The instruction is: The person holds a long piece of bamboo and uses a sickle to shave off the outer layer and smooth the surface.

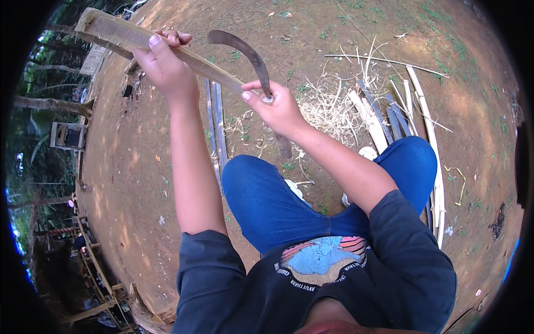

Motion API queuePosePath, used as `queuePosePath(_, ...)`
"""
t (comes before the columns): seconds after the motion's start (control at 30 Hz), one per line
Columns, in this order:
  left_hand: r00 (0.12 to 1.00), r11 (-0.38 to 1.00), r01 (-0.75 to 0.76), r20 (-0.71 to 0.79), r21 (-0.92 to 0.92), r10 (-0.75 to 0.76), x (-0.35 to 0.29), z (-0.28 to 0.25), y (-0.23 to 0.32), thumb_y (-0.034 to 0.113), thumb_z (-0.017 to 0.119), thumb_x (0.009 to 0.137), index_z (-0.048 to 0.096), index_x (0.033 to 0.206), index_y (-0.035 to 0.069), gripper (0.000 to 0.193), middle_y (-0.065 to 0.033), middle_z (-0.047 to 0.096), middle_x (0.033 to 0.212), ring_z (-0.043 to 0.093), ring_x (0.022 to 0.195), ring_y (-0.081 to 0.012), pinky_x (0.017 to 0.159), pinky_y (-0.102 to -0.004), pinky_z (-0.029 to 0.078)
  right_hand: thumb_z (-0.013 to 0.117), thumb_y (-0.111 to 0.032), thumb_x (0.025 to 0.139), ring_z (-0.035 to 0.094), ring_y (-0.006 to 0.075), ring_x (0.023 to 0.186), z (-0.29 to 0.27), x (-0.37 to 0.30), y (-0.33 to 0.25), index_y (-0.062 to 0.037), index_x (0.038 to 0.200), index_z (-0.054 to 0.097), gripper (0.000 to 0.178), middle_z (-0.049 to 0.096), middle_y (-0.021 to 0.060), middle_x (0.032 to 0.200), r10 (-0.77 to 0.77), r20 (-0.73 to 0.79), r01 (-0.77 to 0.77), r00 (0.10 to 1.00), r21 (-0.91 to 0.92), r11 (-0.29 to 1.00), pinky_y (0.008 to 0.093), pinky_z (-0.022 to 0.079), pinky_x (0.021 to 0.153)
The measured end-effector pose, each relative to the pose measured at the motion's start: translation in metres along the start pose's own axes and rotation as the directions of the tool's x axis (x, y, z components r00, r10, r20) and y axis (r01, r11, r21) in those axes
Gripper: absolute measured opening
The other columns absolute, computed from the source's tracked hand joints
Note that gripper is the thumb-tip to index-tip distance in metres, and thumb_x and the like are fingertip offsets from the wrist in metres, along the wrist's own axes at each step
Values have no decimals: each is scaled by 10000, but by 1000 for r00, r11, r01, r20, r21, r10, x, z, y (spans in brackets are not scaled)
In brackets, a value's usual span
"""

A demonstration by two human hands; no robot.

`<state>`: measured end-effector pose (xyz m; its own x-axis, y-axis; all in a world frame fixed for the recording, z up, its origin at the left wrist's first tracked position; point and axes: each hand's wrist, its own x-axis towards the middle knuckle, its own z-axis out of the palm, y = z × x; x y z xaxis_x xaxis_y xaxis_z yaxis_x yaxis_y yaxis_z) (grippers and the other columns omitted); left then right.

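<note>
My left hand (167, 69) is closed around a long, pale split-bamboo strip (119, 32), thumb on its upper face. The strip slants from the upper left down toward my right hand (278, 111). My right hand grips a sickle (253, 58) with a dark curved blade; the blade rises from the fist and bends left at its tip. Its handle (283, 146) shows below that hand, partly hidden. The right thumb and forefinger also meet the strip's lower end.
Curled shavings (334, 108) lie on the brown dirt ground (144, 183) beyond my right knee. Beside them are several pale strips (420, 106) and dark strips (396, 119). More dark strips (216, 122) lie past my left knee. Wooden posts (53, 104) and a railing (97, 267) line the left.
</note>
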<state>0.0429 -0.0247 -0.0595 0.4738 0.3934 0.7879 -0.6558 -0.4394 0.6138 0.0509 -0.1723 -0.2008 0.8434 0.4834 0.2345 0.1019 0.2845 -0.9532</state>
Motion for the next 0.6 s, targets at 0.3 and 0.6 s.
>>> queuePosePath(0.3,998,999,-36,57,10,35,-8,10,11,204,357,1067,393,1092,44,166,-53,489,894,511,859,-135,878,-368,468,725,-214,896,555,53,664,10,34,-11,-17,989,726,218,641,-8,720,-34,-54,28,998,-99,995,252,442,600)
queuePosePath(0.6,997,995,-65,36,80,62,23,0,31,225,507,1031,393,1260,0,341,-187,622,1135,622,966,-205,852,-359,520,703,-222,873,620,175,572,16,38,-12,-20,863,678,204,660,99,658,-139,-157,98,978,-244,965,334,478,572)
